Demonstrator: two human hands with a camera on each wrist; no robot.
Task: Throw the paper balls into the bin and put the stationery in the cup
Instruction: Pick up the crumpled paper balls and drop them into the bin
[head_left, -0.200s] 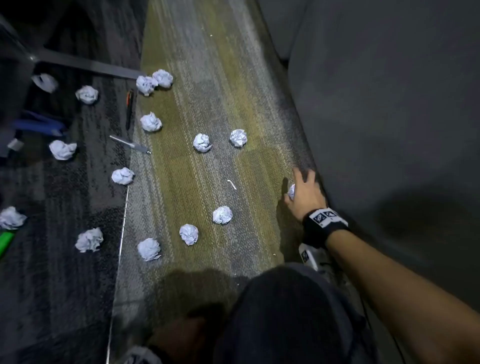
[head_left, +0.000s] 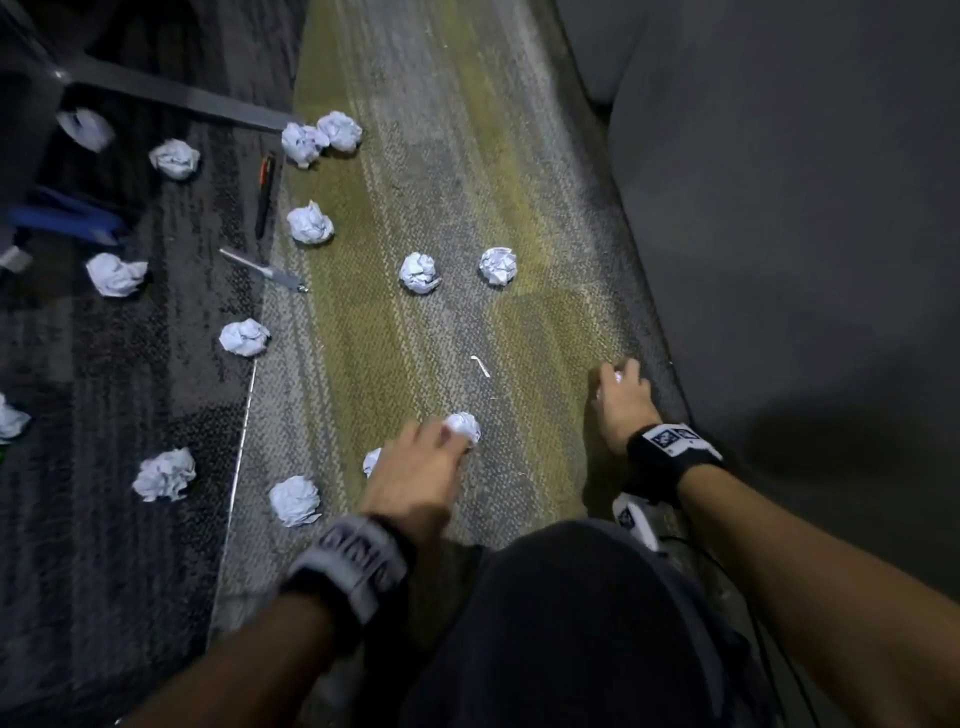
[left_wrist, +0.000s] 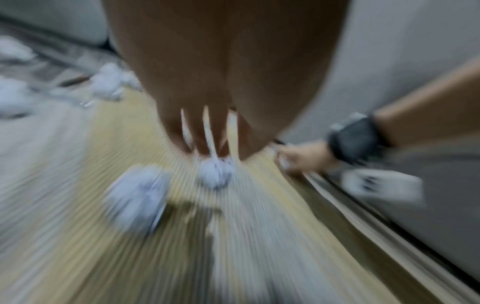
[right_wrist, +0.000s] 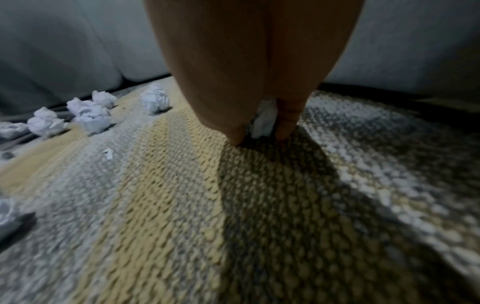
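Several crumpled white paper balls lie on the carpet. My right hand (head_left: 618, 382) is down by the sofa base, its fingers curled round one paper ball (head_left: 619, 376); in the right wrist view that ball (right_wrist: 263, 121) shows between thumb and fingers. My left hand (head_left: 447, 434) reaches with straight fingers over another paper ball (head_left: 464, 426), seen blurred under the fingertips (left_wrist: 215, 174), and holds nothing. A second ball (head_left: 371, 460) peeks out to the left of that hand. A black-and-orange pen (head_left: 265, 195) and a silver pen (head_left: 262, 270) lie further left.
A grey sofa (head_left: 779, 208) runs along the right side. A blue object (head_left: 67, 218) and a dark metal leg (head_left: 176, 96) are at the far left. My knee (head_left: 561, 623) fills the bottom centre. A small white scrap (head_left: 480, 365) lies mid-carpet.
My left hand has come into view and reached forward over a paper ball, hiding part of the one beside it. The right hand stays by the sofa base.
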